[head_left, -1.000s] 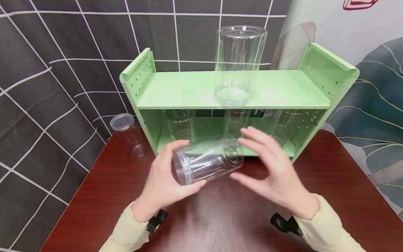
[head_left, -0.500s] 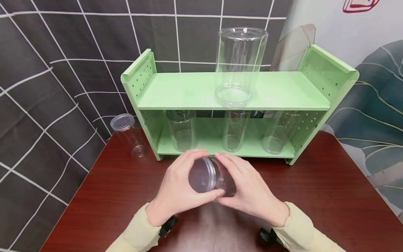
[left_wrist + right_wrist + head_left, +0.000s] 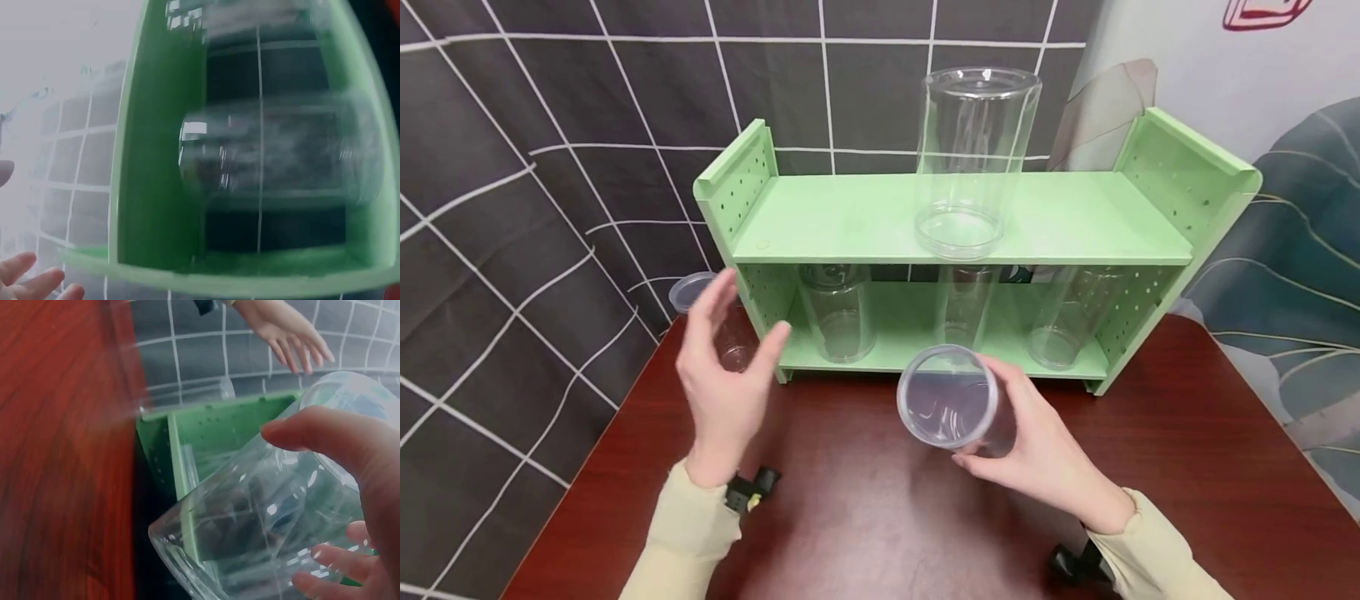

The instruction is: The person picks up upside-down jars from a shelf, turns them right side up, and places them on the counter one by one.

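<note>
My right hand [image 3: 1048, 442] grips a clear plastic jar [image 3: 947, 400] above the table, its translucent lid tilted up toward the head camera. In the right wrist view thumb and fingers lie around the jar's wall [image 3: 250, 506]. Holding nothing, my left hand [image 3: 722, 392] is raised at the left with thumb and fingers spread. Behind it, and partly covered by it, stands another clear jar [image 3: 688, 292] with a translucent lid. Whether the left hand touches that jar cannot be told. In the left wrist view, fingertips [image 3: 37, 284] show at the lower left corner.
A green two-tier shelf [image 3: 850, 221] stands at the back of the reddish-brown table [image 3: 850, 517]. One large clear jar [image 3: 973, 150] is on its upper board. Below are three clear jars: left [image 3: 838, 321], middle [image 3: 962, 308] and right [image 3: 1067, 325]. A dark tiled-pattern backdrop [image 3: 625, 100] hangs behind.
Both hands held the jar at the middle half a second ago. Now my left hand has let go and moved left and up, while the right keeps the jar, its lid turned toward the head camera.
</note>
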The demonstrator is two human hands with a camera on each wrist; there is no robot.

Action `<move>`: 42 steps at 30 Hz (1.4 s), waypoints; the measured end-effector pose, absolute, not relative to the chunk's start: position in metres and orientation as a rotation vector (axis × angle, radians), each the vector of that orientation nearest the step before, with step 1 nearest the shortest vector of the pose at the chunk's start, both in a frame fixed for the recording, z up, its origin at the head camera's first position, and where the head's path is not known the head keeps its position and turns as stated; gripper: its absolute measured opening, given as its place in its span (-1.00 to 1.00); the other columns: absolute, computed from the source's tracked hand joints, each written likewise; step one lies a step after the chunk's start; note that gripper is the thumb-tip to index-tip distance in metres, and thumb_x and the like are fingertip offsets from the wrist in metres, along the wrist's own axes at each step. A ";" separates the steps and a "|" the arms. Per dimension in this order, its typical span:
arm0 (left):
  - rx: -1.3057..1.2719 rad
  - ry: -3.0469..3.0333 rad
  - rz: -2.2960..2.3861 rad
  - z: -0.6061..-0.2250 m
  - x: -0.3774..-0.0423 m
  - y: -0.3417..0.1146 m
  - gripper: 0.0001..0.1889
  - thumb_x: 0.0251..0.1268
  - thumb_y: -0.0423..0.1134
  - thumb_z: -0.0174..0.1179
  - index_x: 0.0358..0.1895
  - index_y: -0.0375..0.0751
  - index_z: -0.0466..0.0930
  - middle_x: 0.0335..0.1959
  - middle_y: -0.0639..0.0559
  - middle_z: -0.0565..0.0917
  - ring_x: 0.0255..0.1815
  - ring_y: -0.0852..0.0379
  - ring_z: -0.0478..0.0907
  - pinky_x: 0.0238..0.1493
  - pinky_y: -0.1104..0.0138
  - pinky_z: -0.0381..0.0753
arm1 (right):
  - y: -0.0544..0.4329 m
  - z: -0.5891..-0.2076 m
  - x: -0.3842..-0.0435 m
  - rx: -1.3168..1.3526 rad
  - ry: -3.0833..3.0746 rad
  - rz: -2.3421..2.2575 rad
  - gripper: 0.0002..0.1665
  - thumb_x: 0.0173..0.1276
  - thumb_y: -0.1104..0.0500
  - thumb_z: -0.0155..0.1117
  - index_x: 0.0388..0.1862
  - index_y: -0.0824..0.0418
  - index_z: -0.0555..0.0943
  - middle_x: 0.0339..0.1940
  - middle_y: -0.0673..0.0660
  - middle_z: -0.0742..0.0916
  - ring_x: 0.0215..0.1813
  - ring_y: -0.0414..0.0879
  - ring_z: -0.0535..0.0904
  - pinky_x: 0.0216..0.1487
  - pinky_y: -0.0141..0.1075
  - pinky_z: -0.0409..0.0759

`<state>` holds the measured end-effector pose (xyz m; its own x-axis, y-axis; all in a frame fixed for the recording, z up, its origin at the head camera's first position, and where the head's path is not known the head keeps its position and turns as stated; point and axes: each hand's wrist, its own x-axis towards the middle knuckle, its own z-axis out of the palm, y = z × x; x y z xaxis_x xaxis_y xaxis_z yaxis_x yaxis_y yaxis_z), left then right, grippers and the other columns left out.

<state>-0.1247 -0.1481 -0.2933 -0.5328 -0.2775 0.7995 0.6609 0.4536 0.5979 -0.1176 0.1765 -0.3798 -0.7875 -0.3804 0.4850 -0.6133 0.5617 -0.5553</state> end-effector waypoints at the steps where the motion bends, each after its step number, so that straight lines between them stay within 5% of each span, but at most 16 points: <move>1: -0.274 -1.740 -1.257 -0.290 -0.129 -0.154 -0.38 0.13 -0.40 0.42 0.30 -0.51 0.48 0.25 -0.21 0.60 0.28 -0.05 0.50 0.39 0.10 0.40 | 0.181 -0.380 -0.118 0.798 -2.482 1.071 0.40 -0.23 0.03 0.81 0.59 0.00 0.21 0.39 -0.05 0.48 0.35 -0.08 0.43 0.34 -0.23 0.40; 8: -0.129 -1.736 -1.454 -0.287 -0.181 -0.192 -0.38 0.26 -0.32 0.41 0.40 -0.27 0.46 0.33 -0.02 0.54 0.31 0.07 0.48 0.38 0.25 0.42 | 0.202 -0.373 -0.119 0.668 -2.443 1.102 0.43 -0.32 0.11 0.85 0.57 -0.02 0.24 0.32 -0.04 0.55 0.22 -0.06 0.50 0.22 -0.46 0.33; 14: -0.076 -1.763 -1.570 -0.288 -0.200 -0.194 -0.49 0.29 -0.22 0.43 0.30 -0.14 0.59 0.19 -0.05 0.65 0.07 0.05 0.64 0.10 0.31 0.63 | 0.216 -0.364 -0.118 0.607 -2.387 1.143 0.47 -0.36 0.24 0.85 0.58 0.02 0.23 0.34 0.07 0.53 0.23 -0.10 0.45 0.20 -0.48 0.33; 19: -0.028 -1.725 -1.539 -0.287 -0.202 -0.193 -0.57 0.29 -0.21 0.43 0.23 -0.13 0.67 0.10 -0.07 0.71 -0.03 0.09 0.69 0.05 0.33 0.66 | 0.231 -0.352 -0.116 0.520 -2.352 1.211 0.49 -0.40 0.38 0.82 0.58 -0.01 0.23 0.36 0.02 0.52 0.25 -0.20 0.41 0.20 -0.50 0.29; 26: 0.050 -1.710 -1.449 -0.287 -0.210 -0.192 -0.55 0.17 -0.24 0.52 0.17 -0.12 0.72 0.04 -0.03 0.74 -0.02 0.17 0.71 0.01 0.36 0.68 | 0.260 -0.334 -0.114 0.396 -2.245 1.296 0.44 -0.43 0.58 0.69 0.55 0.12 0.28 0.35 0.18 0.51 0.27 -0.08 0.40 0.23 -0.45 0.28; 33: 0.080 -1.696 -1.386 -0.287 -0.218 -0.190 -0.62 0.18 -0.37 0.48 0.10 -0.27 0.74 -0.03 -0.14 0.75 -0.09 0.20 0.72 -0.05 0.40 0.70 | 0.287 -0.314 -0.105 0.145 -2.179 1.245 0.35 -0.35 0.58 0.60 0.53 0.03 0.32 0.25 0.00 0.55 0.22 -0.16 0.41 0.23 -0.52 0.27; 42: 0.057 -1.689 -1.351 -0.288 -0.219 -0.191 -0.67 0.19 -0.31 0.49 0.05 -0.18 0.78 -0.10 -0.10 0.78 -0.19 0.23 0.73 -0.13 0.42 0.71 | 0.331 -0.303 -0.110 0.016 -1.970 1.191 0.15 -0.15 0.53 0.41 0.52 0.10 0.30 0.35 -0.02 0.52 0.32 -0.12 0.40 0.37 -0.47 0.25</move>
<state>-0.2189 -0.1912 -0.2878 -0.5573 -0.5501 0.6219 0.4860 0.3912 0.7815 -0.1097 0.3315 -0.3027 -0.6675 0.3752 0.6431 -0.3950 0.5537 -0.7330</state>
